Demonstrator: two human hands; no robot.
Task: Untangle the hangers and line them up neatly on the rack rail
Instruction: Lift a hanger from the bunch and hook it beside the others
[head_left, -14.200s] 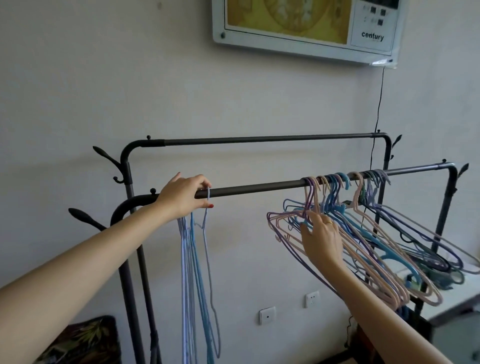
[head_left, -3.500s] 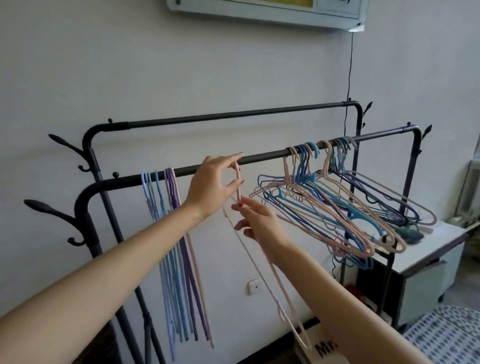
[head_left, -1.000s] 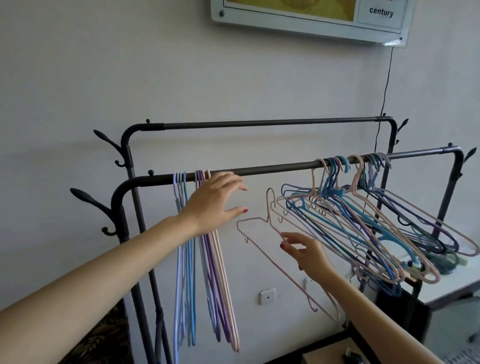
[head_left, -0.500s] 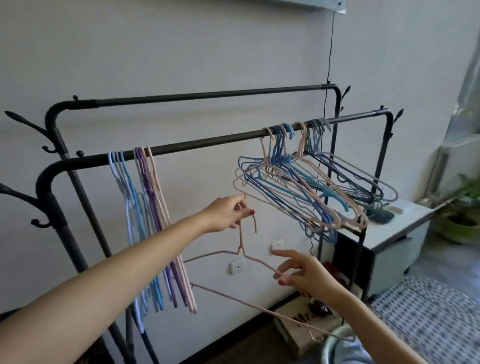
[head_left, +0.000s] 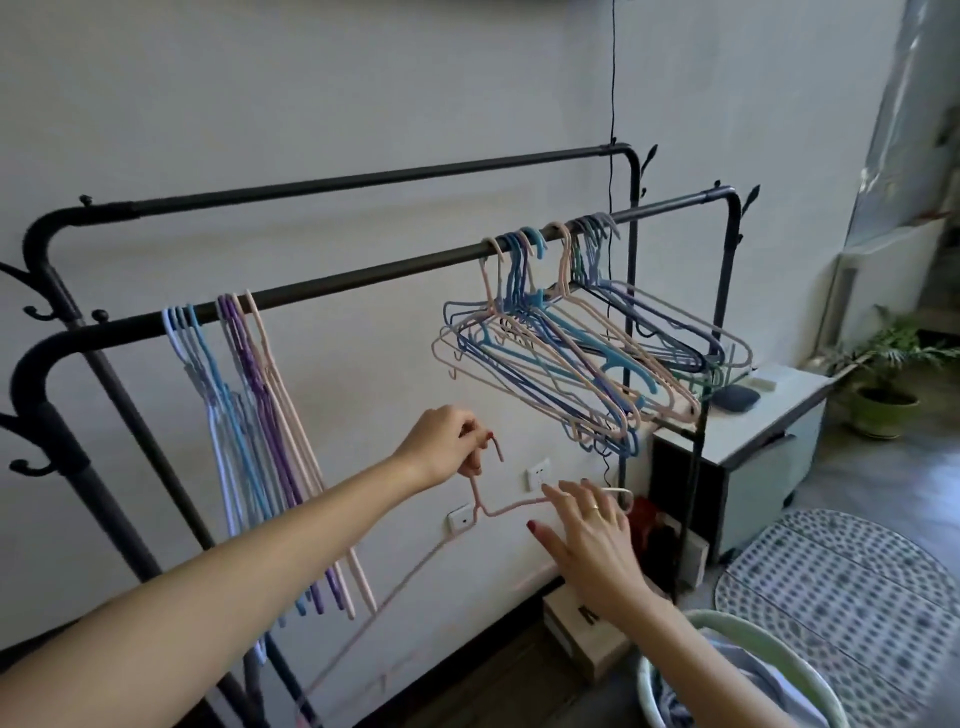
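So the thin pink plastic hanger (head_left: 483, 506) is free of the tangled bunch of pink and blue hangers (head_left: 561, 353) now. Half a second ago it was higher up, just under the rail; now it's dropped lower, hanging in mid-air well below the dark metal rack rail (head_left: 363, 278). The left hand (head_left: 447, 447) has its fingers pinched around the hook and neck. The right hand (head_left: 587, 525) has opened up, fingers spread flat and just resting against the hanger's shoulder, steadying it, not gripping.

Over on the left end of the rail sits the tidy row of pale blue, purple and pink hangers (head_left: 249, 415), all hanging straight.

My guess is this one goes up next to that row, and plenty in the tangle still needs sorting.
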